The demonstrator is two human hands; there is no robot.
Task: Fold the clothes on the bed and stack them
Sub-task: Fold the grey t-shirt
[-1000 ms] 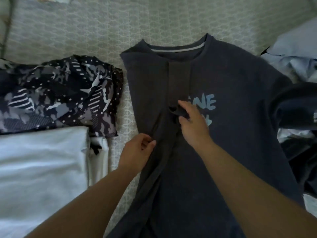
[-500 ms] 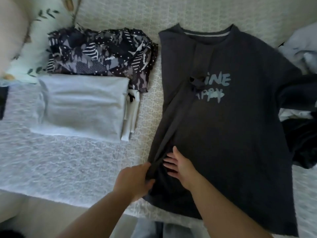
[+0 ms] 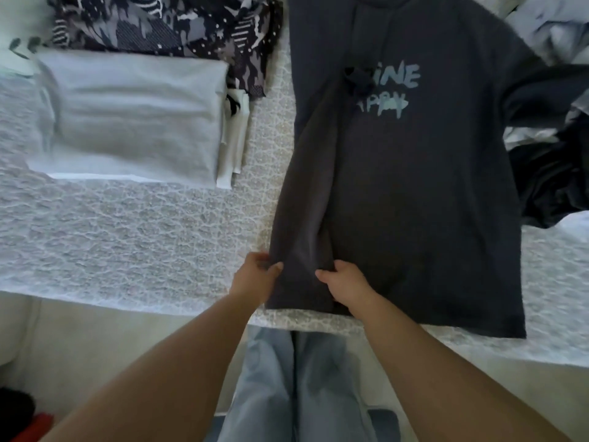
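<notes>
Dark tee point(image 3: 414, 193) flat on bed point(image 3: 143, 237) at 1 o'clock, left side folded in, left hand point(image 3: 255, 277) grip pinching folded hem edge, right hand point(image 3: 345, 282) grip clutching hem beside it, folded white top point(image 3: 134, 116) and patterned top point(image 3: 165, 27) at 10 o'clock

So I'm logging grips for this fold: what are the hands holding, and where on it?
Both hold the dark sweatshirt near its bottom hem: left hand pinches the folded-over side's outer edge, right hand its inner edge.
</notes>
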